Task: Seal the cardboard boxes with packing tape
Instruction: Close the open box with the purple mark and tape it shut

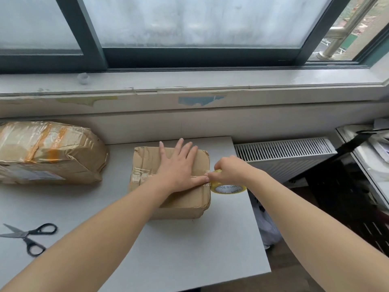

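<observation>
Box [189, 199] sits near the worktop's [189, 253] right edge. Left hand [179, 167] lies flat on top, fingers [190, 148] straight. Right hand [229, 169] grasps the tape roll [228, 189] at the box's right edge. Scissors [29, 237] lie at the left.

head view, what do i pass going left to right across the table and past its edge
large taped box → smaller cardboard box → tape roll → radiator

The left hand [179, 165] presses flat, fingers spread, on the small cardboard box [147, 163]; just beside its thumb, the right hand [229, 168] grips the tape roll [228, 187] (yellowish) at the box's right edge. Scissors [29, 237] lie well left of both hands.
</observation>
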Demonstrator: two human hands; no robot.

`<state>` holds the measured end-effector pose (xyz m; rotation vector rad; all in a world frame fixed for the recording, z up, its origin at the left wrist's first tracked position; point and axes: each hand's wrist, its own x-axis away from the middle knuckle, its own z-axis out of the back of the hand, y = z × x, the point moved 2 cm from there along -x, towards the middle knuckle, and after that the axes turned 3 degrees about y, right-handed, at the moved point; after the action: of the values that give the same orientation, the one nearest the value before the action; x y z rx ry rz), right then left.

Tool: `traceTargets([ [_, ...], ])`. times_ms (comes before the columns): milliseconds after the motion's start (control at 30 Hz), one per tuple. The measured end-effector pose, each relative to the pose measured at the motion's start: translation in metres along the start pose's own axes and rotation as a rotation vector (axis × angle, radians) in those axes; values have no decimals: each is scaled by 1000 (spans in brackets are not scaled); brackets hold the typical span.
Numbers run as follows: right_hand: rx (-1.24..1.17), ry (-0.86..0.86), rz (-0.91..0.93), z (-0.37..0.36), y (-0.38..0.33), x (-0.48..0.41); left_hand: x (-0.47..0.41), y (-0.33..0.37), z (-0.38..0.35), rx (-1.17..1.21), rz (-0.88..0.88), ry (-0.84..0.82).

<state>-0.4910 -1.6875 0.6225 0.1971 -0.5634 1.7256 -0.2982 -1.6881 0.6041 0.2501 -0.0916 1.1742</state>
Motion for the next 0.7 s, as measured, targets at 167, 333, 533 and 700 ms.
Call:
traceTargets([
  [167,-112,19,7,-8,11,2,-6,1,-3,29,-40,27],
  [333,-368,-16,32,-1,20,9,6,-14,6,-52,-151,-119],
  [533,-390,36,19,-5,11,14,11,25,6,-166,-299,-251],
  [700,-357,99,6,13,3,14,10,14,13,-141,-290,-240],
])
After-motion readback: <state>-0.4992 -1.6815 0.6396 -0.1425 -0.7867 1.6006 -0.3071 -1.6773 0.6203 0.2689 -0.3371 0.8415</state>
